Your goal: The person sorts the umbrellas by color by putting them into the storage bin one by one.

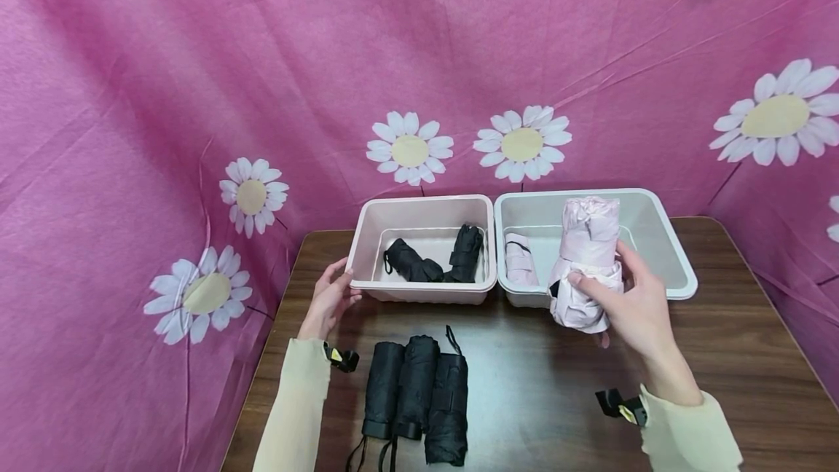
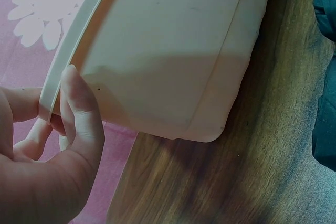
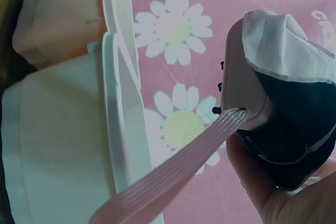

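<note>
My right hand (image 1: 641, 308) grips a pale pink folding umbrella (image 1: 590, 239), held roughly upright over the front of the right, greenish-white plastic bin (image 1: 682, 272). In the right wrist view, the umbrella's flat handle end (image 3: 244, 72) and a woven wrist strap (image 3: 184, 163) show, with dark lining among the folds. Inside that bin lies another pale pink umbrella (image 1: 520, 261). My left hand (image 1: 330, 303) pinches the rim (image 2: 68, 45) of the left, pinkish bin near its front left corner, thumb against the outer wall. Two black folding umbrellas (image 1: 465, 250) lie in the left bin.
Three black folding umbrellas (image 1: 417, 384) lie side by side on the wooden table (image 1: 524, 414), in front of the left bin. Both bins stand next to each other at the back. A pink curtain with daisies (image 1: 419, 57) hangs close behind them and along both sides.
</note>
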The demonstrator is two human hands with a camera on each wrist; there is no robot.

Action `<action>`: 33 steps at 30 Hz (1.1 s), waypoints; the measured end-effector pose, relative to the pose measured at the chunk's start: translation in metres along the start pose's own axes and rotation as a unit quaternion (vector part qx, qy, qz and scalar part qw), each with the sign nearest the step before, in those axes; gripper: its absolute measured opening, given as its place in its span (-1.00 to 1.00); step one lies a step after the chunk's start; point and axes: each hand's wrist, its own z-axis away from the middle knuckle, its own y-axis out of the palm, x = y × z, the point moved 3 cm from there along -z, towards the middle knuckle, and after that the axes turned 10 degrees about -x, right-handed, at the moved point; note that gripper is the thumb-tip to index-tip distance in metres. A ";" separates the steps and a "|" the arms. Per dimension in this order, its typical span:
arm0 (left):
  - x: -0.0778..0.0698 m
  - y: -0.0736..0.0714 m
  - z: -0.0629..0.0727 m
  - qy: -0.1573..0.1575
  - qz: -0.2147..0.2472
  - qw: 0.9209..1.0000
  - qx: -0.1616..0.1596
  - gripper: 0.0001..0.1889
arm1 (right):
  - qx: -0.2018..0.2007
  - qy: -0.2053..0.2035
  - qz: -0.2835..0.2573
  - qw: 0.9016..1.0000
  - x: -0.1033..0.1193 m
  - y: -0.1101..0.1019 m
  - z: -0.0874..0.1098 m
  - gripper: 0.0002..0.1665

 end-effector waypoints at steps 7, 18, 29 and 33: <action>0.000 0.000 0.001 -0.001 -0.005 1.000 -0.001 -0.53 | -0.010 0.026 -0.083 0.996 -0.003 -0.005 -0.014 -0.36; 0.000 0.000 0.000 0.000 -0.004 1.000 -0.003 -0.54 | -0.054 0.017 0.012 0.998 -0.013 -0.005 -0.035 -0.16; 0.001 -0.001 -0.001 -0.001 -0.009 1.000 -0.004 -0.52 | -0.073 0.023 0.063 0.995 -0.023 -0.002 -0.054 -0.06; 0.001 0.000 -0.001 -0.002 -0.005 1.000 -0.004 -0.52 | -0.067 0.015 0.071 0.995 -0.026 0.001 -0.058 -0.06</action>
